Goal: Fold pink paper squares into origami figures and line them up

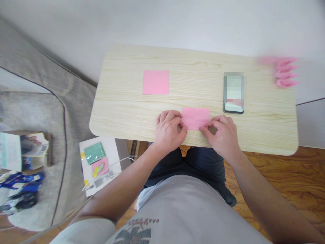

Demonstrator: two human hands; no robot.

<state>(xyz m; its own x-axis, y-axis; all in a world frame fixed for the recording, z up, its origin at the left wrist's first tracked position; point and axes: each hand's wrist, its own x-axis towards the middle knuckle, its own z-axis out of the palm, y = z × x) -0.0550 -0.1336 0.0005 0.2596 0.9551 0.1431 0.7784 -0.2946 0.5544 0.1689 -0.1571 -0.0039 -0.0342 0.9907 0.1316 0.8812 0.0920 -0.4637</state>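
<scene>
A folded pink paper (pixel 195 117) lies near the front edge of a light wooden table (pixel 127 108). My left hand (pixel 169 130) curls over its left lower corner, fingers bent and pressing the fold. From the right, my right hand (pixel 221 134) pinches the paper's lower right edge between thumb and fingertips. A flat pink square sheet (pixel 155 82) lies apart, farther back on the left.
A phone (pixel 234 92) lies face up on the table to the right. Several folded pink paper pieces (pixel 283 72) sit at the back right corner. A grey sofa (pixel 38 112) stands on the left. A white box with packets and a cable (pixel 98 164) rests on the floor.
</scene>
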